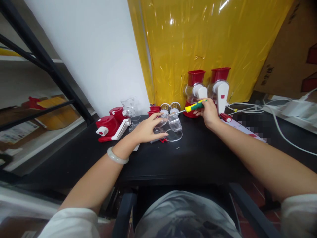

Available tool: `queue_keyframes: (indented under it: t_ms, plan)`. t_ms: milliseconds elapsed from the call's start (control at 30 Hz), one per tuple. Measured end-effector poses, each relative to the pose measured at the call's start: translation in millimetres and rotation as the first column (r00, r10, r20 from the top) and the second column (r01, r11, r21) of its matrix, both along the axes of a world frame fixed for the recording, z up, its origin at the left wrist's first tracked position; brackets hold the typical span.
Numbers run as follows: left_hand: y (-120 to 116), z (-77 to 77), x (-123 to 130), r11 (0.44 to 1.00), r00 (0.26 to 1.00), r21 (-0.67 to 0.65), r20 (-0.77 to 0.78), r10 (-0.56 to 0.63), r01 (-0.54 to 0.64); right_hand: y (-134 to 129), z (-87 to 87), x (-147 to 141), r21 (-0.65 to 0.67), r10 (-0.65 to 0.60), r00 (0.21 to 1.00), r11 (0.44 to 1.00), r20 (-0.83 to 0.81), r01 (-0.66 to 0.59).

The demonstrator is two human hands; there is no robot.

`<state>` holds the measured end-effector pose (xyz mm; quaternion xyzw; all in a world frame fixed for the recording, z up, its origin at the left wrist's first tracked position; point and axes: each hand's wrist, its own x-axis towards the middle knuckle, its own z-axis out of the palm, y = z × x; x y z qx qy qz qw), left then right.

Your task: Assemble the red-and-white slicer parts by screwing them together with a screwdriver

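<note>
My right hand (208,112) grips the green and yellow handle of a screwdriver (195,105), its shaft slanting down to the left. The tip meets a clear plastic part (175,122), though the exact contact is too small to make out. Around the left side of that clear part, my left hand (150,129) is closed, thumb and fingers holding it above the table. Just under it lies a clear round piece (174,135). Some red plastic shows beneath my left hand. A small grey pin-like piece (177,148) rests on the black table (193,162).
Two upright red and white rotary graters (196,79) stand at the back right. Red housings with a white crank (107,127) lie left. Metal grater drums (175,107) sit behind my hands. White cables (272,109) and a printed sheet (244,129) are on the right.
</note>
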<state>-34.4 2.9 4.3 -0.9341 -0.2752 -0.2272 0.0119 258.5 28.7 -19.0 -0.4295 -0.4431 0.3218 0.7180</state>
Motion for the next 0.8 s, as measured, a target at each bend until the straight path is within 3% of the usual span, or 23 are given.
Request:
queue_keyframes:
  t_ms: [333,800]
  plan:
    - [-1.3,0.7,0.0,1.0,0.999,-0.011,-0.021,0.028,-0.028,3.6,-4.3,0.4,0.002,-0.035,0.998,0.999,0.054,0.035]
    - [-0.8,0.7,-0.2,1.0,1.0,-0.008,-0.013,0.014,-0.014,1.9,-1.2,0.4,-0.005,-0.006,1.0,1.0,-0.011,0.006]
